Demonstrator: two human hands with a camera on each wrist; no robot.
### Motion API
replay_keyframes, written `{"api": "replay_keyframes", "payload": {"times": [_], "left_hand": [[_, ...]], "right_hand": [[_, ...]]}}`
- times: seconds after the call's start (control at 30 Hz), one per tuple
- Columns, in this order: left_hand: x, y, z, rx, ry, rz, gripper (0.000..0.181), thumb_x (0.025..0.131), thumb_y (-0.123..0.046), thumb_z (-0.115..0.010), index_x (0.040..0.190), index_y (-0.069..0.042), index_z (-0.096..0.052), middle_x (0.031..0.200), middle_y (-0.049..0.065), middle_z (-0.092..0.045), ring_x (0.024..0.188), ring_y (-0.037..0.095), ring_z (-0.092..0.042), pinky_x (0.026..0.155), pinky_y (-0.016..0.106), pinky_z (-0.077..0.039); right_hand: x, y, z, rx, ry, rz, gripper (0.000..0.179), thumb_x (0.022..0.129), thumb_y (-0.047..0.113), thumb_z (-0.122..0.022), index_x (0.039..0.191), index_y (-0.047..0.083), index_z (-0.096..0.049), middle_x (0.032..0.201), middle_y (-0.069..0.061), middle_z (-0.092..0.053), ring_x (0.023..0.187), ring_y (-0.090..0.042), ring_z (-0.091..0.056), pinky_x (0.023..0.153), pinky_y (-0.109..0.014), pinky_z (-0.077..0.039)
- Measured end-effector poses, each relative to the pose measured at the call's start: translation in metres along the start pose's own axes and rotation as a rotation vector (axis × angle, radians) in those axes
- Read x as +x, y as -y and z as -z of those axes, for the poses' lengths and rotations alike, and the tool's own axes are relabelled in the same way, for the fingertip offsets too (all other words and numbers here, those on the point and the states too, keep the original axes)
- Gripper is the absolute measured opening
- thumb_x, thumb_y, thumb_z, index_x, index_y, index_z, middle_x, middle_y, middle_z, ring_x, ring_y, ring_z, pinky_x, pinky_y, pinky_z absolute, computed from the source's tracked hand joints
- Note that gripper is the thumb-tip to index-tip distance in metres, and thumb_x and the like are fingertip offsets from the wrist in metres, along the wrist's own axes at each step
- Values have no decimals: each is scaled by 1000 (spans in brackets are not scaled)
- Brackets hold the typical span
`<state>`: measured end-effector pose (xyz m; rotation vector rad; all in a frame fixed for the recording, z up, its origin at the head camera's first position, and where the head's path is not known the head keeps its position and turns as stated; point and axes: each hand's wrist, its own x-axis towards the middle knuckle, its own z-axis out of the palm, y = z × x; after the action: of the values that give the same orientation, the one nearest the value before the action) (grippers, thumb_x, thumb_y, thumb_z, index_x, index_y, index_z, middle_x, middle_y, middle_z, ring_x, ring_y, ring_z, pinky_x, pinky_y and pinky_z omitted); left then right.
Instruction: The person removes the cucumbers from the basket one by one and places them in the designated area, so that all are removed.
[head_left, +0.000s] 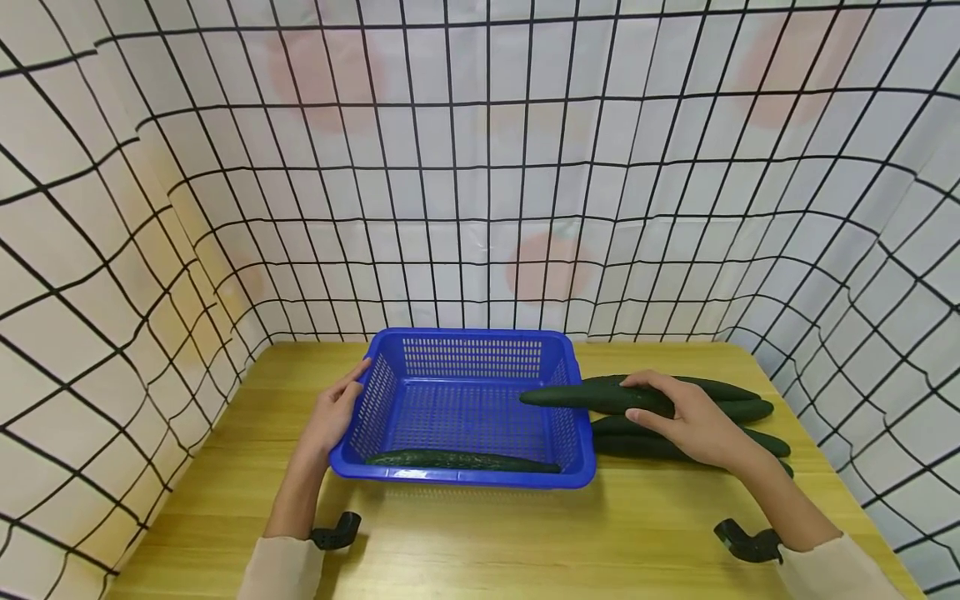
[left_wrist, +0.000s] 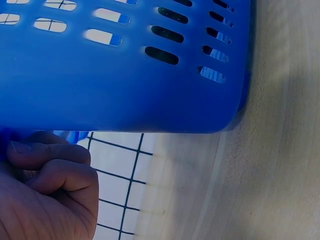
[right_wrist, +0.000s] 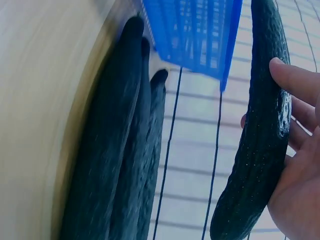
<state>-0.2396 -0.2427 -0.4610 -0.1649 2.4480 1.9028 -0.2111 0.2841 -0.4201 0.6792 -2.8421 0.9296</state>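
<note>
A blue plastic basket (head_left: 465, 476) with slotted walls stands on the table. One cucumber (head_left: 465, 459) lies along its near side, inside. My left hand (head_left: 333, 417) grips the basket's left rim; in the left wrist view its fingers (left_wrist: 65, 175) are curled at the edge of the basket wall (left_wrist: 125, 95). My right hand (head_left: 697, 425) holds another cucumber (head_left: 558, 397), thumb on one side and fingers on the other. That cucumber's left end reaches over the basket's right rim. In the right wrist view the held cucumber (right_wrist: 255, 145) is raised above the others.
Several more cucumbers (head_left: 645, 448) lie side by side on the wooden table (head_left: 480, 533), just right of the basket. A black wire grid (head_left: 487, 219) with white sheeting behind it encloses the table at the back and both sides.
</note>
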Motion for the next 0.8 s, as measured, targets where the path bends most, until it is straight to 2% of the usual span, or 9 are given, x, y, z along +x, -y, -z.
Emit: {"api": "replay_keyframes", "payload": {"times": [0.13, 0.2, 0.47, 0.57, 0.67, 0.8], "left_hand": [[2, 0, 1, 12, 9, 16, 50, 109, -24, -39, 158, -29, -42, 166, 11, -34, 107, 24, -54, 77, 27, -47], [2, 0, 1, 16, 12, 22, 50, 109, -23, -39, 159, -28, -41, 167, 11, -33, 109, 25, -53, 78, 28, -47], [0, -2, 0, 14, 1, -2, 49, 109, -28, -41, 157, -33, -44, 159, 13, -43, 86, 18, -55, 67, 28, -48], [0, -2, -1, 7, 0, -7, 49, 108, -28, -41, 157, -34, -45, 156, 14, -45, 81, 17, -55, 65, 28, -47], [-1, -1, -1, 9, -4, -6, 49, 108, -29, -42, 156, -36, -46, 153, 14, -46, 77, 17, -54, 63, 27, -47], [0, 0, 1, 12, -6, -9, 49, 108, -28, -41, 156, -35, -46, 157, 11, -44, 80, 18, -54, 65, 27, -47]], "right_hand": [[-11, -12, 7, -15, -31, -9, 40, 101, 34, -66, 138, 20, -58, 144, -12, -59, 132, -41, -54, 97, -62, -46], [-17, -18, 11, -17, -41, -12, 40, 100, 32, -67, 138, 20, -58, 144, -12, -59, 132, -41, -53, 97, -62, -45], [-40, -44, 22, -38, -53, -36, 39, 99, 29, -70, 136, 22, -59, 138, -10, -61, 127, -42, -54, 92, -62, -47], [-48, -56, 23, -62, -70, -53, 38, 98, 29, -71, 134, 24, -60, 136, -8, -62, 123, -38, -55, 91, -55, -50], [-56, -66, 23, -84, -81, -67, 38, 97, 29, -72, 133, 24, -61, 134, -6, -63, 121, -36, -54, 89, -47, -51], [-66, -76, 24, -81, -43, -95, 38, 98, 30, -71, 133, 22, -61, 136, -8, -62, 120, -38, -56, 85, -47, -52]]}}
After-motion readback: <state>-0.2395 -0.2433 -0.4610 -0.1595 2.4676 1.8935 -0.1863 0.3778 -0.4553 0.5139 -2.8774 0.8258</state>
